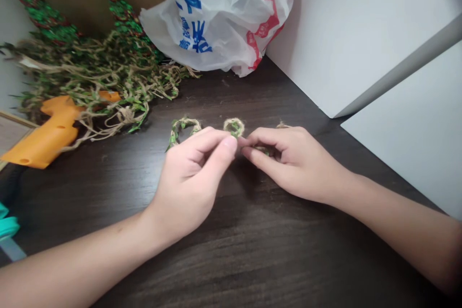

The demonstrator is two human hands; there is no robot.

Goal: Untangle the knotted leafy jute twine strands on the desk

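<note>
A: What are the fingers of the left hand (pixel 191 178) doing?

B: They're curled and close together, with the thumb lying against the forefinger. Their tips touch the foot of a small round twine loop (pixel 234 127), which is jute wrapped with green strands. I can't tell whether they're actually clamped on it.

A: And the right hand (pixel 296 163)?

B: Its thumb and forefinger reach toward the left thumb, their tips nearly meeting it just below that loop. A small twisted twine piece (pixel 263 150) shows in the hollow behind those fingertips. The fingers nearly close around it, but I can't tell if they're gripping it. A frayed twine end (pixel 283 125) pokes out just beyond the right knuckles.

A: Anything else near the fingers?

B: Beyond the left forefinger there's a larger, open twine curl (pixel 182 127), and the left fingers rest against its near side. Farther out past those fingers lies a tangled heap of jute and green cord (pixel 90 77), partly draped over an orange glue gun (pixel 46 134).

A: What's under and behind all that?

B: The hands work just above a dark wood table (pixel 252 250). Well beyond the fingertips sits a white plastic bag (pixel 220 14) with blue and red print, and a white board (pixel 361 33) stands off past the right fingers.
</note>
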